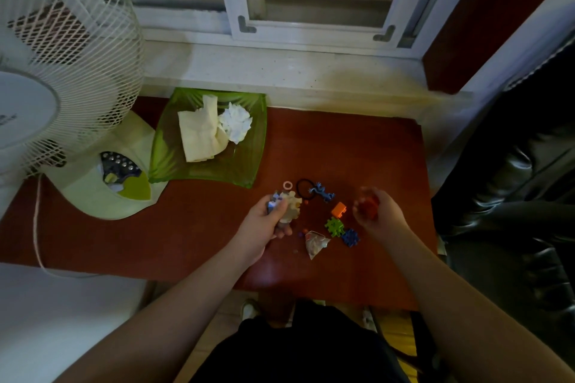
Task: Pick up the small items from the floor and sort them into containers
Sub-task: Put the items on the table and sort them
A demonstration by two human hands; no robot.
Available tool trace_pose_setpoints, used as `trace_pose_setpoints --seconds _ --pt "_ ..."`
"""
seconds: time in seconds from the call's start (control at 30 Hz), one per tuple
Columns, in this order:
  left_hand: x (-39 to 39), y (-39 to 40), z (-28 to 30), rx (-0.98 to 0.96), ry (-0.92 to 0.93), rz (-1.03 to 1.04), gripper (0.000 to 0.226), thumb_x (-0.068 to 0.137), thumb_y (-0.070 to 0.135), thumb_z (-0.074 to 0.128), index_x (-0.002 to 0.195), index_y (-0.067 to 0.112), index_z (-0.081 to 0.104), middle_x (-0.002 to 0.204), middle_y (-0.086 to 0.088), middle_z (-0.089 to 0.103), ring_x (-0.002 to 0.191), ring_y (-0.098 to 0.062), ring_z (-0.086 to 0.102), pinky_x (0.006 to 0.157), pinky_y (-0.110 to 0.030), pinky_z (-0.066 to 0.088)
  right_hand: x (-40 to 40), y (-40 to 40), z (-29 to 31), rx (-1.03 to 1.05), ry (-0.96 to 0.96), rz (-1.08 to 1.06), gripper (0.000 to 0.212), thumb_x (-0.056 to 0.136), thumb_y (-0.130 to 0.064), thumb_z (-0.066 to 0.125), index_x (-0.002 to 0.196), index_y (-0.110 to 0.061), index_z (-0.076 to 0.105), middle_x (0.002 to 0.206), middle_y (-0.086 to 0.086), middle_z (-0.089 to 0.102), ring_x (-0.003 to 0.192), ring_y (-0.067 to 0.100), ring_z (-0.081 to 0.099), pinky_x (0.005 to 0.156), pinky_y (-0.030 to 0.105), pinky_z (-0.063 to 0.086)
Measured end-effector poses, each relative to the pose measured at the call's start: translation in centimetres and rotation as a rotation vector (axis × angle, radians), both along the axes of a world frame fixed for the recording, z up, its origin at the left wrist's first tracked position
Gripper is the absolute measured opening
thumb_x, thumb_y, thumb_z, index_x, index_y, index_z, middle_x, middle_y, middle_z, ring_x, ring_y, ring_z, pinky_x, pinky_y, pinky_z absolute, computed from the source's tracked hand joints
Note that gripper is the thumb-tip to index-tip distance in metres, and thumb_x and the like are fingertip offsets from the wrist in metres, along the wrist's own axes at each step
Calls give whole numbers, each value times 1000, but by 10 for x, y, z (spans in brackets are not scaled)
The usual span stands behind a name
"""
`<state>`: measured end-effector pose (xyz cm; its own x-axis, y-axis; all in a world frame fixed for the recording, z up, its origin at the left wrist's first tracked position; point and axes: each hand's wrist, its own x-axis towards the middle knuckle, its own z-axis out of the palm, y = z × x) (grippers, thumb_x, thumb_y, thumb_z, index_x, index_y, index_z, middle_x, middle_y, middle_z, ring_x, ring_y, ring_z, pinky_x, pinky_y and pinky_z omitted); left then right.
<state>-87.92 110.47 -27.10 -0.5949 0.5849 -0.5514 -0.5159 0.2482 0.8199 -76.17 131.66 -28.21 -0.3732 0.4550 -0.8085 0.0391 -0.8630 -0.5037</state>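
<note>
Small items lie on a red-brown table (193, 236). My left hand (267, 221) is closed around pale jigsaw pieces (292, 202). To the right, my right hand (378, 211) grips a red toy piece (368, 206). Between the hands lie an orange block (339, 209), a green snowflake connector (334, 226), a blue snowflake connector (351, 237), a small clear packet (315, 243), a blue toy lizard (322, 191), a black hair band (303, 186), a pink ring (287, 185) and tiny red beads (304, 231). A green glass dish (245, 162) at back left holds crumpled tissues (214, 127).
A white table fan (62, 78) with its pale green base (102, 193) fills the table's left end, its cord (39, 246) trailing down. A window sill (295, 71) runs behind. A black leather seat (513, 196) stands at the right. My dark-clothed lap (311, 348) is below the front edge.
</note>
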Motion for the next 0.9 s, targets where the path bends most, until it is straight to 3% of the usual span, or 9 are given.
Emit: trace_pose_setpoints --seconds 0.07,0.17,0.3,0.43,0.53,0.73,0.9 --pt "0 3 0 -4 -2 -4 23 99 23 51 114 6 53 78 -2 67 54 -14 56 54 -25 39 3 5 0 171 -91 207 26 100 -24 46 96 -7 66 69 6 57 69 17 59 64 31 54" --pt "-1 6 -1 0 5 -7 19 99 23 50 110 7 54 81 -2 70 55 -14 56 52 -23 40 8 10 -3 450 -195 500 27 103 -22 41 114 -13 63 79 4 65 73 14 61 62 28 49" --pt "0 10 -2 2 9 6 18 100 22 49 109 8 55 82 -4 70 53 -13 56 56 -27 39 9 16 -11 742 -292 736 24 102 -23 43 117 -22 62 80 -1 66 67 10 61 58 23 43" --pt "1 12 -3 -12 15 9 24 100 23 50 115 5 54 82 -3 70 54 -12 56 57 -28 40 4 14 -19 1141 -439 1079 22 99 -35 48 117 -27 59 75 -10 62 61 5 61 58 22 49" --pt "2 12 -2 -1 11 17 24 100 23 50 115 5 53 80 -1 69 54 -13 56 55 -26 40 2 10 -21 1368 -499 1300 27 98 -42 46 124 -33 49 86 -9 67 62 7 61 63 31 57" --pt "0 5 -1 12 9 60 17 99 22 50 109 10 55 78 -2 69 54 -13 56 53 -24 40 0 12 -26 1517 -525 1705 41 96 -44 49 134 -34 38 108 -2 64 93 17 63 76 31 51" --pt "0 -2 -5 7 4 96 19 99 22 51 111 8 55 81 -5 69 53 -13 56 50 -21 41 1 15 -31 1533 -510 1737 38 97 -43 49 133 -32 41 117 -3 62 102 18 62 85 35 52"
